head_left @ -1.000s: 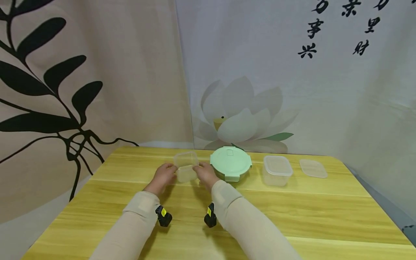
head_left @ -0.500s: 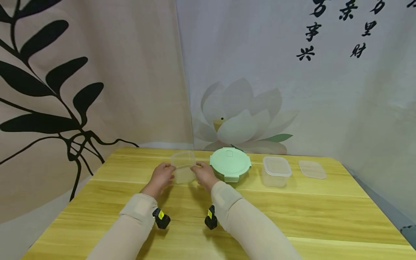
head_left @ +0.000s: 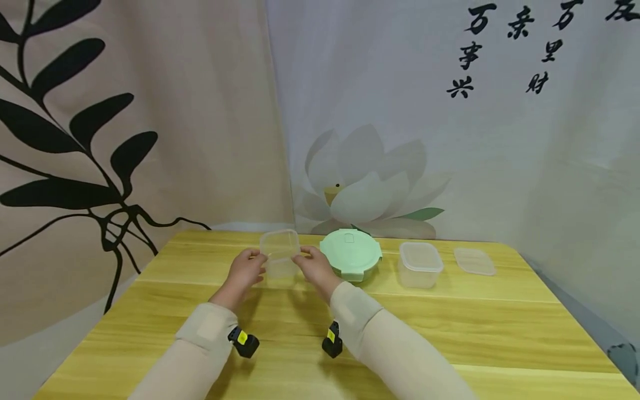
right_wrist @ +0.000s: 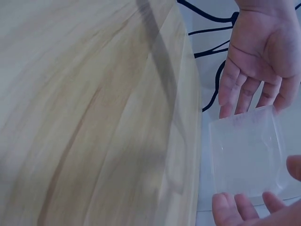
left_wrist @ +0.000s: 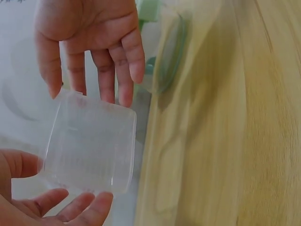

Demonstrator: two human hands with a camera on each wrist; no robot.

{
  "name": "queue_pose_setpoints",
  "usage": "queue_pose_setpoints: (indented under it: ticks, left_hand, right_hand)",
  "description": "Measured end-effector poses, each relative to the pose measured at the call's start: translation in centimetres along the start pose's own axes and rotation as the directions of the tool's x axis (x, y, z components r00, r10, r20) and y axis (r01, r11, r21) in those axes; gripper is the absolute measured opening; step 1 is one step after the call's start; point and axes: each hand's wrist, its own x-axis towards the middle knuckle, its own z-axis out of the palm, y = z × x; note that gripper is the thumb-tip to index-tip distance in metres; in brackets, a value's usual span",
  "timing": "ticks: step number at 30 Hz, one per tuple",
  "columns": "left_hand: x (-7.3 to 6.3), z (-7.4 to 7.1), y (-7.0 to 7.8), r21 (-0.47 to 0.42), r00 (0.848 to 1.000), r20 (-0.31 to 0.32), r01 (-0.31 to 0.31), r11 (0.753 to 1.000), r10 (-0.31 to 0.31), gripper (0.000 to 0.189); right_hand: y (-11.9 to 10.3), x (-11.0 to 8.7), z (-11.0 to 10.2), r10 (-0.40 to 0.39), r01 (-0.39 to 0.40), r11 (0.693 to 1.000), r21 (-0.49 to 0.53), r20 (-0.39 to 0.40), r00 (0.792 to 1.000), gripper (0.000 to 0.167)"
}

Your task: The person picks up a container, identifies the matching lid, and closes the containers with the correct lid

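A clear, square plastic food container (head_left: 280,253) is held up between both hands over the back left of the table. My left hand (head_left: 245,273) grips its left side, thumb near the top and fingers lower down. On the opposite side, my right hand (head_left: 316,269) holds it between thumb and fingers. The left wrist view shows the container (left_wrist: 91,143) spanning the gap between the right hand (left_wrist: 91,52) above and the left hand (left_wrist: 56,202) below. In the right wrist view the container's wall (right_wrist: 244,153) looks see-through, with fingertips pressed along two opposite sides.
Just right of the hands stands a round food box with a mint-green clip lid (head_left: 351,253). Farther right are a lidded square container (head_left: 421,265) and a loose flat clear lid (head_left: 474,261). The wooden table (head_left: 450,333) ends at a hanging printed cloth (head_left: 380,111).
The container has shifted slightly left, and its lower part looks clearer. The left hand's lower fingers have spread apart a little. The head view has tilted up and turned slightly right.
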Motion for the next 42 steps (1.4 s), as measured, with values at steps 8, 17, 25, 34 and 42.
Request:
queue_pose_setpoints:
  ticks: [8, 17, 25, 34, 42]
  left_hand:
    - [-1.1, 0.3, 0.9, -0.015, 0.999, -0.011, -0.032, 0.999, 0.032, 0.048]
    - [-2.8, 1.7, 2.2, -0.007, 0.996, -0.030, -0.084, 0.996, 0.084, 0.047]
    - [-3.8, 3.1, 2.5, -0.014, 0.993, -0.010, -0.115, 0.993, 0.115, 0.044]
    - [-4.6, 4.5, 2.9, -0.022, 0.992, 0.003, -0.129, 0.991, 0.129, 0.042]
    - [-5.5, 5.9, 3.0, -0.015, 0.990, 0.034, -0.134, 0.991, 0.135, 0.037]
  right_hand:
    - [-0.6, -1.5, -0.7, -0.039, 0.039, 0.999, 0.014, -0.013, 0.999, 0.046]
    - [-1.2, -3.3, -2.2, -0.071, 0.071, 0.997, -0.003, -0.042, 0.997, 0.046]
    - [-1.1, -4.7, -3.9, -0.115, 0.112, 0.993, -0.039, -0.055, 0.992, 0.046]
    - [-1.0, -6.2, -5.7, -0.129, 0.125, 0.990, -0.057, -0.069, 0.989, 0.047]
    - [-0.7, -7.8, -7.2, -0.099, 0.094, 0.993, -0.076, -0.064, 0.993, 0.048]
